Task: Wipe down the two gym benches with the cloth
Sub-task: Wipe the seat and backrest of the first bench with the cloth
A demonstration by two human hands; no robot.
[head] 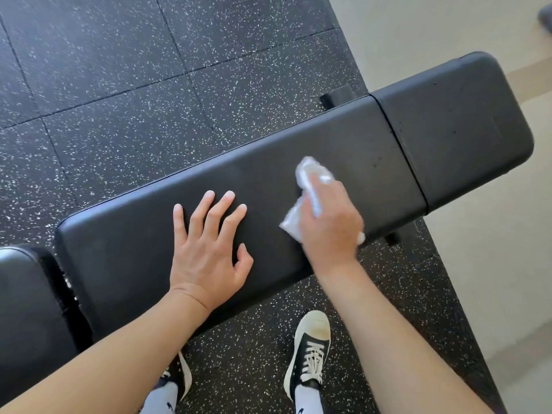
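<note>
Fingers of our left hand (206,258) lie spread flat on the bench (343,138); our right hand (330,222) grips the white cloth (294,222).

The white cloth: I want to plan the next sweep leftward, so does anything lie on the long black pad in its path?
Yes. The left hand rests flat on the long black padded bench, left of the crumpled white cloth gripped by the right hand.

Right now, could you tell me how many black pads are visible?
3: the long pad under both hands, the shorter pad at its right end, another pad at lower left, partly cropped.
</note>
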